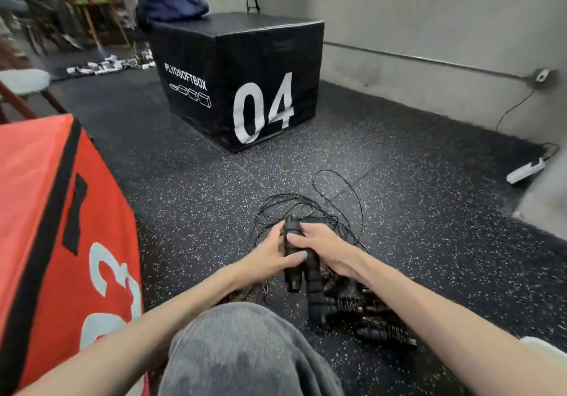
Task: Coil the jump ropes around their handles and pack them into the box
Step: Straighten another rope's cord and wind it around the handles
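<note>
Handles (296,260) | both hands' fingers grip them | rope (310,208) loose on floor (399,211)

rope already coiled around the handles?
No: the rope lies in loose loops on the floor beyond the handles both hands grip.

You had 2 hands on the job, left hand (274,250) and right hand (326,247), sharing 2 black foam handles (294,268). 2 plyo boxes: black box (242,79) far, red box (52,211) near left. 1 power strip (525,171) far right. Coiled ropes near right: too tangled to count.
</note>
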